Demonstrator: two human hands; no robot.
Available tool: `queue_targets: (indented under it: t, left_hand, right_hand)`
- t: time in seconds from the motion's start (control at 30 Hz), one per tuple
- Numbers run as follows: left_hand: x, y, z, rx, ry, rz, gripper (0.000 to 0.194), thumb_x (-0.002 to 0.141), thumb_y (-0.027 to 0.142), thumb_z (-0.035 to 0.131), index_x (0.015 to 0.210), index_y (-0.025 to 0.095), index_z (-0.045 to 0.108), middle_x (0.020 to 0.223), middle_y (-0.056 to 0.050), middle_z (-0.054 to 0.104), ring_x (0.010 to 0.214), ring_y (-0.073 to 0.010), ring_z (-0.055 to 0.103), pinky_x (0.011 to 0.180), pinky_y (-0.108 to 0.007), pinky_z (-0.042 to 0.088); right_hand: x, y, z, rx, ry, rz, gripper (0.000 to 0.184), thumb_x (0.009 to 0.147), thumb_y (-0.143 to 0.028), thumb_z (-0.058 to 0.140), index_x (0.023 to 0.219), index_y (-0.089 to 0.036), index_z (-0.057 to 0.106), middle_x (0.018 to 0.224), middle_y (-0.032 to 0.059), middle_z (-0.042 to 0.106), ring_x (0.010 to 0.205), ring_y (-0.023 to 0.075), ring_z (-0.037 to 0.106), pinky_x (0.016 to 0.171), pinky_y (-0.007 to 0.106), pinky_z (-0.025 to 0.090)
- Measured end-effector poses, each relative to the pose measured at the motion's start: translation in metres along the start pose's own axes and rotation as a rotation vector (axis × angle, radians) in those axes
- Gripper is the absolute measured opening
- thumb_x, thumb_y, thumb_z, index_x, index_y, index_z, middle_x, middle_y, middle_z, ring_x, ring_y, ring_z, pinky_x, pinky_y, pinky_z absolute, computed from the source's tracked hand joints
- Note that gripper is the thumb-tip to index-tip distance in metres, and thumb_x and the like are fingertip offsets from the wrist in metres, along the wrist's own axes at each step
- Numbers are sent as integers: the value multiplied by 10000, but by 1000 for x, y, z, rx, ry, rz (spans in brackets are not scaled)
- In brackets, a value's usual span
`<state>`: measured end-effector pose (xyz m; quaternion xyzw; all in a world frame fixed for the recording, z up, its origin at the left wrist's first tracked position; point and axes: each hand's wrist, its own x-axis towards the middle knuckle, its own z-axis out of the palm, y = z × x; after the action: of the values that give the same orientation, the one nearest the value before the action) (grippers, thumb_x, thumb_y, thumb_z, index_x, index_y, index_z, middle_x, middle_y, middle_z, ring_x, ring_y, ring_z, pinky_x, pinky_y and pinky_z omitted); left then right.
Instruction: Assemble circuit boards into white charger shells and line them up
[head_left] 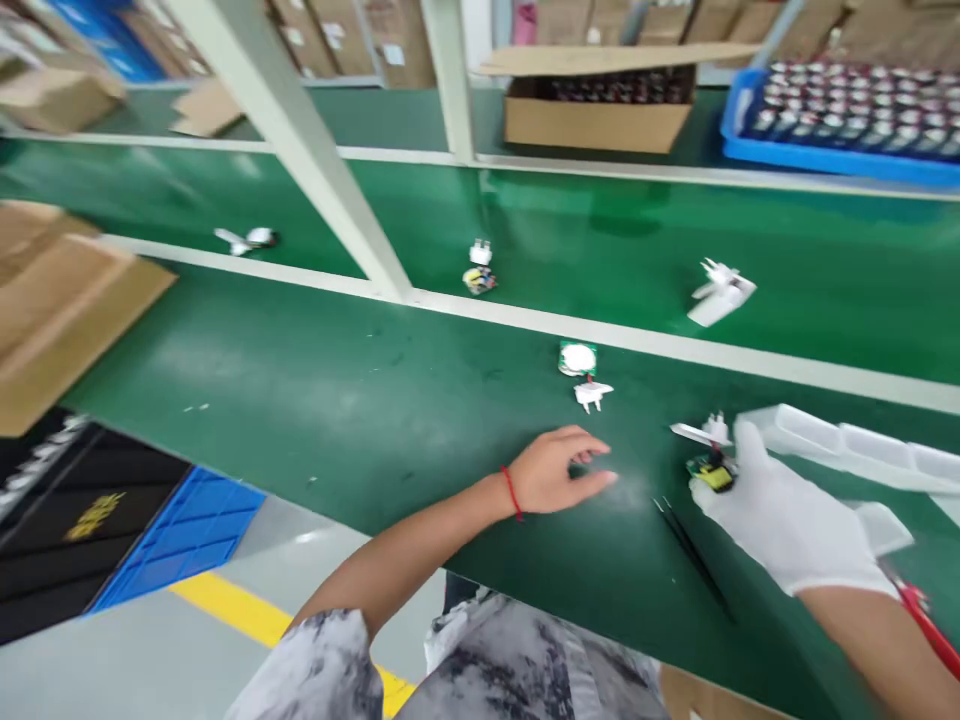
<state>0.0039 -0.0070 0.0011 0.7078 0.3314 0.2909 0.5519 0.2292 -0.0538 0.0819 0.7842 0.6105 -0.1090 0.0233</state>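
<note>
My left hand [559, 472], bare with a red string at the wrist, hovers near the green bench with thumb and fingers apart and nothing in it. A white glove covers my right hand [787, 510]; its thumb and fingers close on a small circuit board [712, 473] with a yellow component. A white two-pin plug piece [717, 427] is just above that board, partly hidden by the glove. Black tweezers [694, 555] lie between my hands. Beyond my left hand are a board with a round white part [577, 358] and a white plug piece [592, 393].
Clear plastic trays [847, 440] and red-handled pliers [926, 625] are at the right. Loose plug parts [480, 265] and white casings [720, 293] sit behind the bench's white rail [600, 333]. A slanted post [300, 140] rises left of centre; a carton [67, 310] stands far left.
</note>
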Motion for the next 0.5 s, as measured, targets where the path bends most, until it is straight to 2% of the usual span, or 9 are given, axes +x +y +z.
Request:
queue_targets:
  t: [0.07, 0.1, 0.13, 0.2, 0.3, 0.37, 0.4, 0.47, 0.5]
  left_hand:
    - [-2, 9, 11, -228, -27, -253, 527, 748, 422, 822, 1175, 156, 665, 1077, -118, 686, 832, -163, 684, 808, -321, 584]
    - [-3, 13, 16, -361, -36, -359, 675, 686, 460, 867, 1245, 165, 629, 1132, -132, 674, 840, -166, 687, 798, -328, 580]
    - [-4, 16, 22, -489, -43, -424, 807, 606, 498, 907, 1278, 169, 606, 1153, -139, 666, 831, -169, 686, 784, -334, 576]
    - [-9, 20, 30, -695, -33, -427, 923, 433, 562, 949, 1200, 152, 637, 1081, -121, 683, 795, -170, 674, 781, -350, 563]
    - [-23, 19, 27, -808, 160, -356, 836, 324, 642, 924, 944, 136, 682, 912, -63, 697, 779, -167, 656, 812, -352, 542]
    - [-38, 14, 9, -766, 342, -366, 791, 354, 705, 886, 856, 132, 673, 838, -41, 688, 743, -154, 646, 784, -335, 540]
    - [-46, 12, -6, -725, 423, -378, 773, 388, 717, 875, 845, 129, 668, 807, -36, 682, 711, -146, 641, 755, -325, 542]
    - [-61, 8, -48, -621, 582, -397, 693, 501, 661, 887, 875, 124, 659, 773, -26, 675, 669, -133, 639, 710, -299, 544]
    - [-69, 7, -74, -556, 676, -410, 621, 575, 591, 896, 908, 126, 654, 778, -23, 677, 670, -131, 645, 702, -286, 546]
  right_hand:
    - [-7, -10, -5, 11, -22, 102, 402, 886, -464, 483, 1203, -236, 579, 570, 88, 627, 391, 247, 553, 412, 367, 379]
    - [-12, -17, -4, 25, 7, 95, 461, 869, -483, 499, 1267, -255, 544, 606, 90, 649, 414, 258, 571, 416, 375, 397]
    - [-19, -25, -1, 43, 73, 25, 542, 850, -487, 514, 1340, -254, 494, 655, 94, 676, 437, 272, 590, 411, 381, 408]
    - [-34, -43, 12, 63, 232, -228, 659, 846, -439, 512, 1452, -215, 380, 788, 109, 720, 514, 296, 647, 414, 378, 440]
    - [-47, -63, 42, 81, 404, -565, 612, 925, -358, 450, 1499, -190, 318, 979, 142, 726, 689, 286, 720, 482, 342, 513]
    - [-48, -67, 58, 167, 415, -664, 614, 948, -413, 455, 1513, -212, 319, 1128, 165, 699, 775, 279, 737, 485, 327, 539]
    - [-46, -66, 65, 225, 395, -685, 638, 939, -458, 479, 1518, -235, 332, 1173, 163, 686, 782, 279, 740, 462, 328, 542]
    - [-40, -59, 77, 332, 338, -698, 662, 901, -488, 547, 1516, -312, 377, 1149, 127, 700, 729, 277, 740, 430, 344, 550]
    - [-35, -56, 82, 394, 344, -720, 639, 895, -452, 559, 1507, -356, 400, 1065, 99, 721, 669, 272, 730, 441, 362, 563]
